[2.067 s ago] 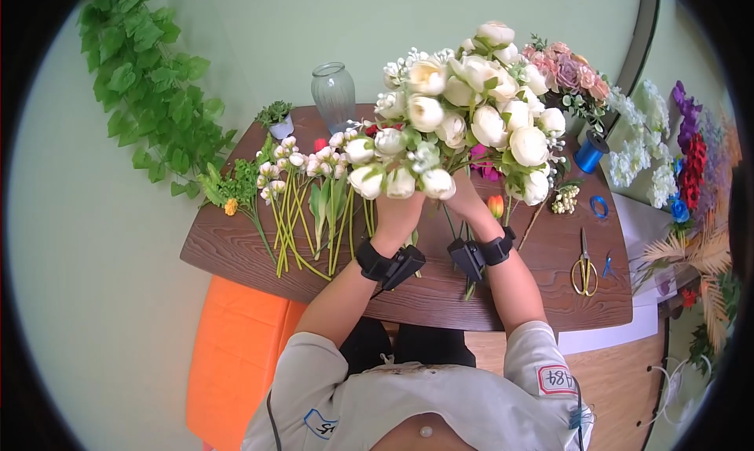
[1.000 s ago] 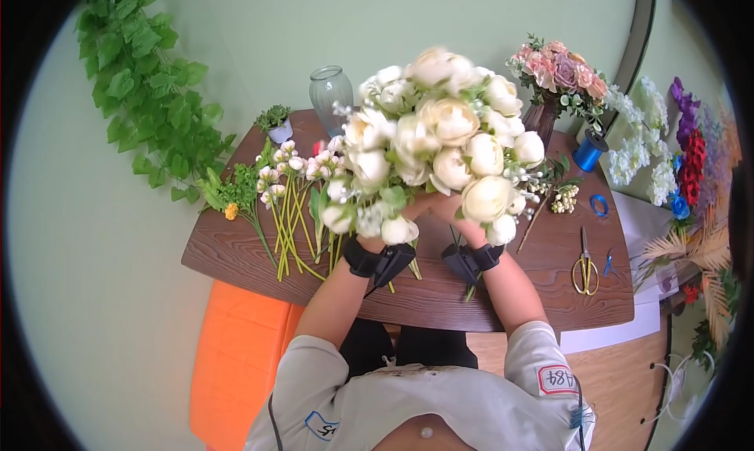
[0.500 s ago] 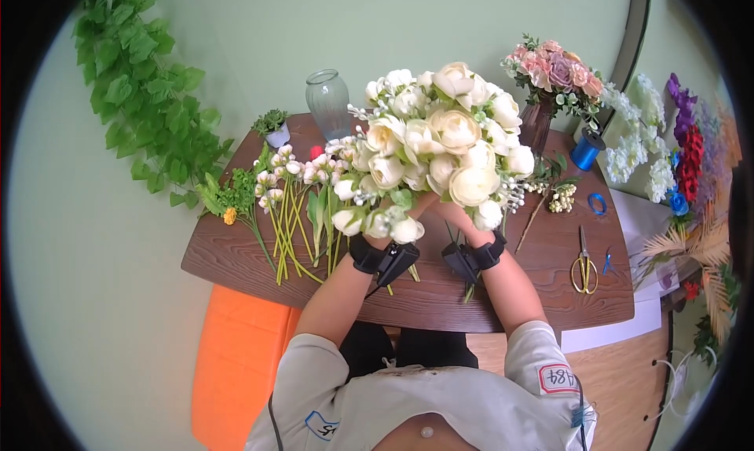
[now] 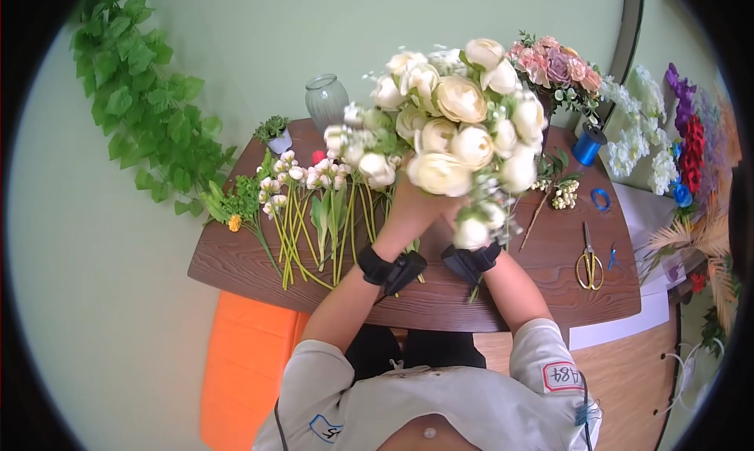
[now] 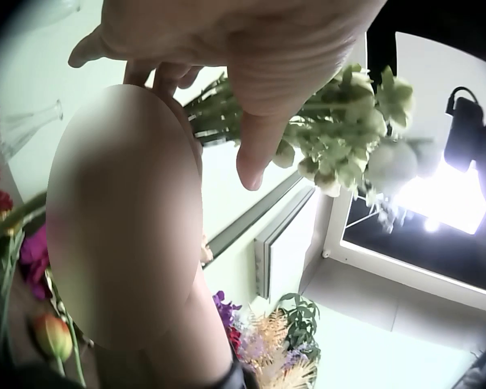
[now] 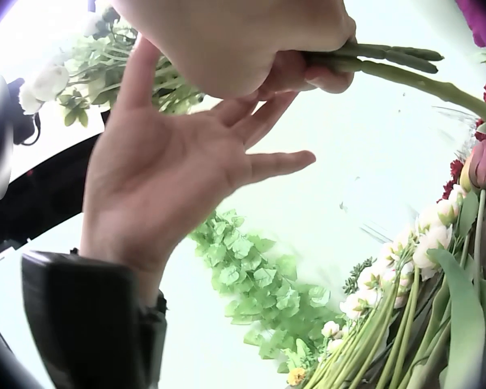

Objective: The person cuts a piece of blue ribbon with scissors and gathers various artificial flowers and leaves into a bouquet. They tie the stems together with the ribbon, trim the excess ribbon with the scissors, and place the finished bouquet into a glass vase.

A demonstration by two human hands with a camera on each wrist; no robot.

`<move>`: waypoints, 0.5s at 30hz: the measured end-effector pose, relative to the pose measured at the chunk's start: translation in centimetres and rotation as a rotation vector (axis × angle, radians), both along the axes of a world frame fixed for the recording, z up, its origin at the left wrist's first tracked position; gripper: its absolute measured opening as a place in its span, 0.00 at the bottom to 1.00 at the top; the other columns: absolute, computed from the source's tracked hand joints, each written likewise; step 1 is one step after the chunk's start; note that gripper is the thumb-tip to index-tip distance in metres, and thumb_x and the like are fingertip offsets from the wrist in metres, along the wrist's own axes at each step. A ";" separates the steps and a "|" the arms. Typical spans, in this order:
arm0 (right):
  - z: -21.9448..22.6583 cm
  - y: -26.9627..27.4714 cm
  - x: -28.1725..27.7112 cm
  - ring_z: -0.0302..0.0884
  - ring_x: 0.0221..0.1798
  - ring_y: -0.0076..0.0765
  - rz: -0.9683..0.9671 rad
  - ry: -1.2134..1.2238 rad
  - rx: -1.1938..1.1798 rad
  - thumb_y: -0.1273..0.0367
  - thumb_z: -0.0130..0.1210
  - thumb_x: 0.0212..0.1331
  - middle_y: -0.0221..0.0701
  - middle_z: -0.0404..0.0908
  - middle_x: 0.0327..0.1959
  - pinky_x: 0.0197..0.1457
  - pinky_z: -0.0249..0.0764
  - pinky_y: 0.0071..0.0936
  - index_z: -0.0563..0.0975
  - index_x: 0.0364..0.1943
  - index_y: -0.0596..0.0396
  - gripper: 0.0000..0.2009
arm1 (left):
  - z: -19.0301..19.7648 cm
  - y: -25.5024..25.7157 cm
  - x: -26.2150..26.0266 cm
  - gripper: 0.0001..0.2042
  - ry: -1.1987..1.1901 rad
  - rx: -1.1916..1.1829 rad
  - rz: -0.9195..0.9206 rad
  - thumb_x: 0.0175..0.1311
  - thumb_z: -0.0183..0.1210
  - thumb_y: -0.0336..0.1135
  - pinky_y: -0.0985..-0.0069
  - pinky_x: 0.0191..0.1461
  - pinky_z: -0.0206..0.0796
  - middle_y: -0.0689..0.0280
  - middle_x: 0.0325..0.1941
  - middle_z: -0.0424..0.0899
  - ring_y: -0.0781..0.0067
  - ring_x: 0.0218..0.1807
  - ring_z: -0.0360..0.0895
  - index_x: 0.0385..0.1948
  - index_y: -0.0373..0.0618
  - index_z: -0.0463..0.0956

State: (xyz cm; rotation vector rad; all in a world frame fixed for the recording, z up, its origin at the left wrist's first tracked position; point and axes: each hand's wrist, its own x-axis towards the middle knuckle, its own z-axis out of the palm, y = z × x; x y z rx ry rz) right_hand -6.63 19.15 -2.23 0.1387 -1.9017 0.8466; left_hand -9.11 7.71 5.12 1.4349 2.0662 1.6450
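Note:
A bouquet of white peony-like flowers (image 4: 462,99) with small white sprigs is raised over the table. My right hand (image 6: 243,40) grips its green stems (image 6: 417,77), fingers curled round them; the stem ends stick out past the fist. Palm up and fingers spread, my left hand (image 6: 174,162) lies against the underside of the bouquet next to the right fist. Its thumb (image 5: 257,154) stands straight and apart from the blooms in the left wrist view. The flowers cover most of the right hand in the head view.
On the brown table (image 4: 259,286) lie pale pink-white stemmed flowers (image 4: 294,172) and gold-handled scissors (image 4: 587,266). A glass vase (image 4: 326,98), a small potted succulent (image 4: 275,133), a blue ribbon spool (image 4: 589,143) and a pink flower arrangement (image 4: 556,66) stand along the back.
The bouquet came down toward me, then rose again and turned, with different blooms facing me now. More of the left hand shows beneath the flowers. The things on the table stay put.

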 end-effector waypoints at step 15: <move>4.5 -1.1 0.2 0.70 0.18 0.33 0.217 -0.217 -0.046 0.73 0.49 0.40 0.30 0.70 0.10 0.24 0.66 0.28 0.72 0.14 0.57 0.05 | -2.2 -1.0 -7.4 0.21 -0.291 0.188 -0.300 0.50 0.56 0.32 0.75 0.52 0.59 0.65 0.48 0.69 0.72 0.49 0.66 0.47 0.41 0.62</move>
